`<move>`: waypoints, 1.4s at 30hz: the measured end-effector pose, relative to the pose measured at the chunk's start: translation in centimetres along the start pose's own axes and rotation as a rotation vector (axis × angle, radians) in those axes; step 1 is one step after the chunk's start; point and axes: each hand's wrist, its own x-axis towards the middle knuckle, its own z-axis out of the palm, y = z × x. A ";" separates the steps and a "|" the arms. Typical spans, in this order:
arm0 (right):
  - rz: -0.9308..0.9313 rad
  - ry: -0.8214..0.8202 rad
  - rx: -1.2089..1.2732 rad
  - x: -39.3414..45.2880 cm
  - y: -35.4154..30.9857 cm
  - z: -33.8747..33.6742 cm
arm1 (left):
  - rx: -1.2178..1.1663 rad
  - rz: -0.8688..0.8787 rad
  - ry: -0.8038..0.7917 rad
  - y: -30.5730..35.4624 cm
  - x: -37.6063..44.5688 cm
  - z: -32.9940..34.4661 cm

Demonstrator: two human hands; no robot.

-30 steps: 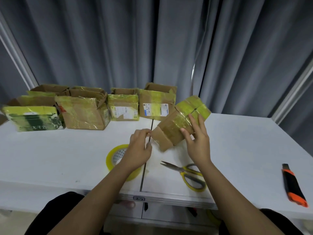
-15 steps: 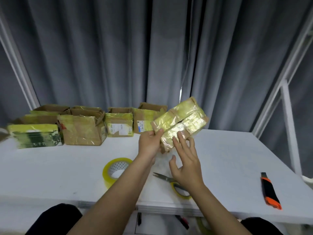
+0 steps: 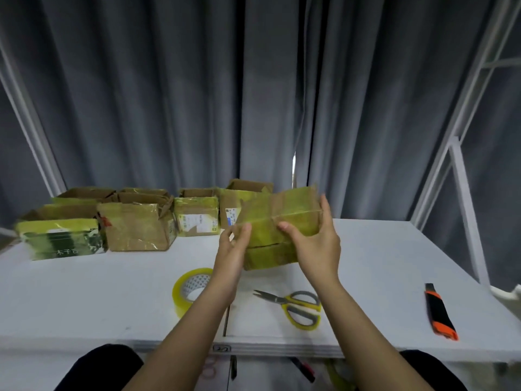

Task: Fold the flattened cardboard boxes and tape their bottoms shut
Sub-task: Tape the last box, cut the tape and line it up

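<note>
I hold a small cardboard box [image 3: 277,218] wrapped in yellowish tape above the white table [image 3: 84,292], its taped bottom turned toward me. My right hand [image 3: 315,244] grips its right side, thumb on the tape seam. My left hand [image 3: 232,253] holds the box's lower left edge with curled fingers. A roll of clear yellow tape [image 3: 189,289] lies on the table just left of my left forearm. Yellow-handled scissors [image 3: 296,307] lie shut below the box, between my arms.
Several folded, taped boxes [image 3: 135,227] stand in a row along the table's back left. An orange and black utility knife [image 3: 439,314] lies near the right edge. Grey curtains hang behind; a white metal frame [image 3: 462,193] rises at the right.
The box has been turned in my hands so its taped bottom faces me. My right hand moved from beneath it to its right side; my left hand shifted to the lower left edge.
</note>
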 end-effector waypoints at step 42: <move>-0.322 0.025 -0.538 18.9 18.3 -5.4 | 1.109 0.867 0.021 -8.8 20.0 14.3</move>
